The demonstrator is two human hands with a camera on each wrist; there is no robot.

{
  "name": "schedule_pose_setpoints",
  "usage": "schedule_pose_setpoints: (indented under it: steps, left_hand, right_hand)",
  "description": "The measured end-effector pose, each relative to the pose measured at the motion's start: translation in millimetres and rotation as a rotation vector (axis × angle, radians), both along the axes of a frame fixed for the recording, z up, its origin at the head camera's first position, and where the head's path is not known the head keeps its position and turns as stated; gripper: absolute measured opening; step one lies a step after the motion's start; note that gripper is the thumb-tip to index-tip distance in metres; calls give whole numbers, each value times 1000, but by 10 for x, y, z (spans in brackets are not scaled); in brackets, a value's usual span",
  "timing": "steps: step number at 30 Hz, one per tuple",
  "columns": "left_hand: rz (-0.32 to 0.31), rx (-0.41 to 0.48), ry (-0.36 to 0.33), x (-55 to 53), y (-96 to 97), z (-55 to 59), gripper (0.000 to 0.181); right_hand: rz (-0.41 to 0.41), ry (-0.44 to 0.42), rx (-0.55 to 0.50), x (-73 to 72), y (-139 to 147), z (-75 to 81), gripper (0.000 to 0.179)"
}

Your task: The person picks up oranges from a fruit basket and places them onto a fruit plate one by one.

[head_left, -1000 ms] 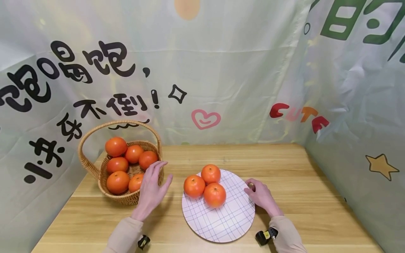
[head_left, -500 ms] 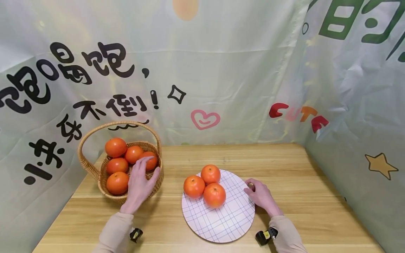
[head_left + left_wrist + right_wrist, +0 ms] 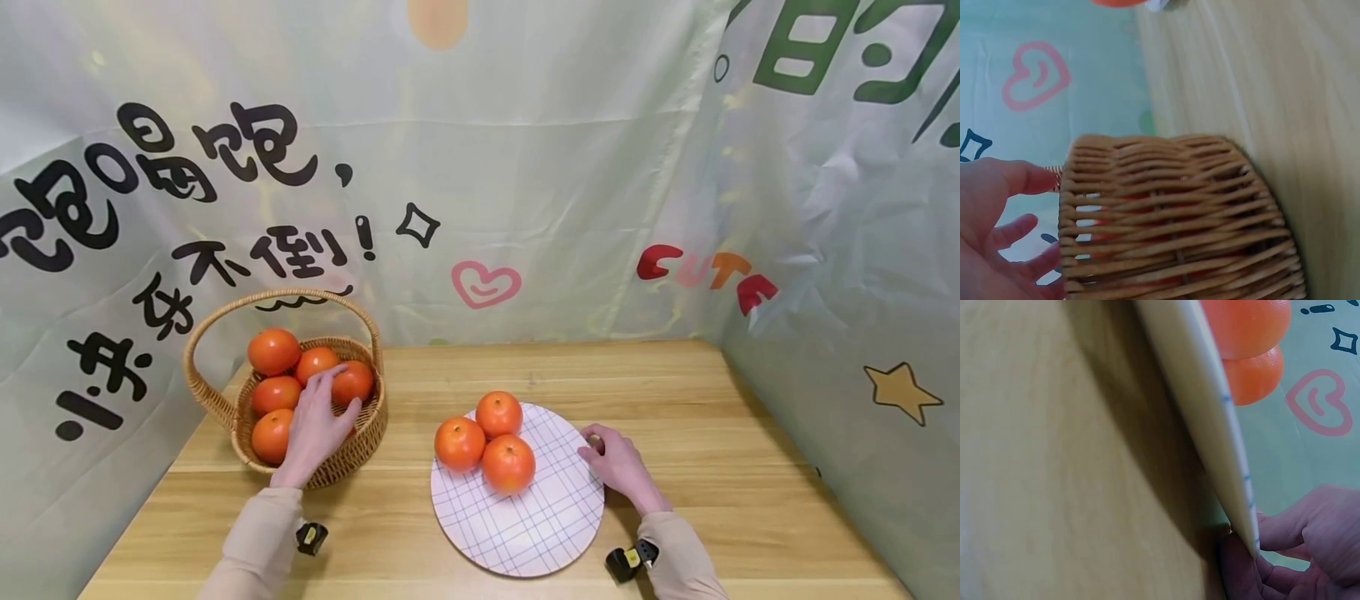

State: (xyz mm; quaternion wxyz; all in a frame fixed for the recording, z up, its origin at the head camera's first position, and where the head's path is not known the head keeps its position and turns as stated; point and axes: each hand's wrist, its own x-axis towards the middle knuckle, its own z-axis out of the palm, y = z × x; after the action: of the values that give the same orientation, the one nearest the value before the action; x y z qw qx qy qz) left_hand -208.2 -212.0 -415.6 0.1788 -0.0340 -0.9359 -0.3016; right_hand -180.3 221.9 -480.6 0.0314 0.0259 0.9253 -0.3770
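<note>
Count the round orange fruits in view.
8 fruits clearly visible: three clustered on the round white checked plate; five in the brown wicker basket, one at right, one back centre, three down the left side. The left hand may hide more.

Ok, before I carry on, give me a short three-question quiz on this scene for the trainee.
1. How many orange fruits rest on the plate?
2. True or false: the right hand is holding a fruit.
3. Which is the left hand nearest to: A) the pink heart, B) the woven basket, C) the plate?

Key:
1. Three.
2. False; it pinches the plate's rim.
3. B.
</note>
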Motion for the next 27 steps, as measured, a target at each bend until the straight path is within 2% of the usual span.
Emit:
schedule_pose_setpoints:
  steps: [7, 14, 22, 27]
  left_hand:
    - [-19, -92, -80, -86, -33, 59, 62]
    - [-32, -153, -195, -204, -30, 63, 69]
    - [-41, -191, -254, -281, -33, 30, 72]
    - [-31, -202, -289, -324, -23, 50, 74]
  right_hand:
    - [1, 11, 3, -1, 3, -5, 25]
    - [-14, -7, 5, 5, -5, -3, 25]
    - [-4, 9, 3, 10, -3, -7, 25]
    - [-2, 14, 5, 11, -3, -3, 24]
